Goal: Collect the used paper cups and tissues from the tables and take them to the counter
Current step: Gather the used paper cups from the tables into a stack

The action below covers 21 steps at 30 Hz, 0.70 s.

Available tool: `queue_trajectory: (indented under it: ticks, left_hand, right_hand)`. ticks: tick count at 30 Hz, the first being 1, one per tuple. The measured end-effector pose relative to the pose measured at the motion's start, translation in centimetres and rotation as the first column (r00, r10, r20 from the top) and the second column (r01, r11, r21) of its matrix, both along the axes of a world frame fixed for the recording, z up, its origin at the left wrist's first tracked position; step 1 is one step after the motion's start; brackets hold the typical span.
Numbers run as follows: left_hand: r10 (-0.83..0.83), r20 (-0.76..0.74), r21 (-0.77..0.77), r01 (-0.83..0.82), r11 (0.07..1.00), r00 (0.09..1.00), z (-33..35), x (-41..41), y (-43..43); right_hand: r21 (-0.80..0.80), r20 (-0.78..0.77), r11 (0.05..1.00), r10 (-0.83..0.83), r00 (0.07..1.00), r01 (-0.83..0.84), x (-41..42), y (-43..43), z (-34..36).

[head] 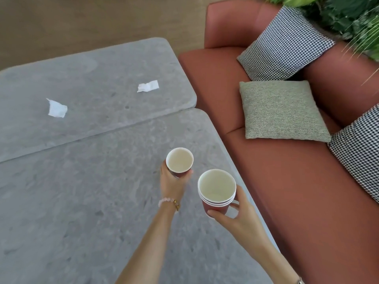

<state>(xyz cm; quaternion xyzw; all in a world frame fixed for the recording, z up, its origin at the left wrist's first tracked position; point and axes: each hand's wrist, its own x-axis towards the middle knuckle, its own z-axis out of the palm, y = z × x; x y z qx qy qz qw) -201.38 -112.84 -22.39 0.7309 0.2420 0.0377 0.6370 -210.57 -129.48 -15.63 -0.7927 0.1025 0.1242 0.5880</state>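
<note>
My left hand (173,182) grips a single red paper cup (179,160) with a pale inside, held above the near grey stone table (82,201). Just to its right, my right hand (235,216) holds a stack of three nested red paper cups (216,187), thumb across the front and fingers round the back. Two crumpled white tissues lie on the far grey table (98,78): one tissue (56,108) at the left, another tissue (148,86) nearer the sofa side.
A rust-red sofa (266,171) runs along the right of both tables, with a green cushion (281,110) and two houndstooth cushions (287,43) on it. Green plants (348,15) fill the top right corner. Wooden floor (82,21) lies beyond the far table.
</note>
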Motion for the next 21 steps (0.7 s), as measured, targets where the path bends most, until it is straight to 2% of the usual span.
queue_trajectory:
  ticks: [3, 13, 21]
  left_hand:
    - [-0.016, 0.055, 0.024, 0.015, 1.0, 0.998, 1.4, -0.1, 0.2]
    - [-0.123, 0.25, -0.043, 0.138, 0.99, 0.96, 11.2, -3.7, 3.7]
    - [-0.297, 0.345, -0.054, 0.334, 0.941, 0.891, 16.0, -8.6, 4.3]
  right_hand:
    - [-0.012, -0.008, 1.0, -0.001, 1.0, 0.001, 0.1, -0.1, -0.1]
    - [-0.013, 0.055, 0.999, 0.04, 0.998, -0.039, 0.1, 1.0, 1.2]
    - [-0.01, 0.113, 0.998, 0.07, 0.991, -0.069, -2.3, 3.2, 1.6]
